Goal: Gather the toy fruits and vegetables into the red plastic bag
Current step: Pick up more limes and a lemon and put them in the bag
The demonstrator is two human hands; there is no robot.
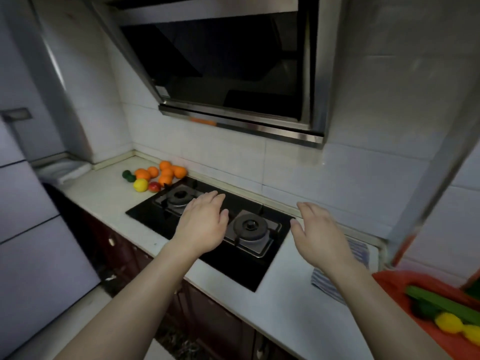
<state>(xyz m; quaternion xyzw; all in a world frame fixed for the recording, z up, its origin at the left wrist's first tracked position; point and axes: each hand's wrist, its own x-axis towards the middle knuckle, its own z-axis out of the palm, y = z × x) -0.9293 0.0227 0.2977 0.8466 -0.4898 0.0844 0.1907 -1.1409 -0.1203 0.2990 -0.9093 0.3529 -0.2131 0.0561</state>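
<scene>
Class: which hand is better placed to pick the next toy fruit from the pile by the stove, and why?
Probably the left. The left hand, open and empty, hovers over the stove on the side of the fruit pile; the right hand is farther off, nearer the red bag.

Black stove (233, 271) with 2 burners set in white counter (104, 198), range hood (233, 74) above, striped cloth (323, 281) beside it.
</scene>
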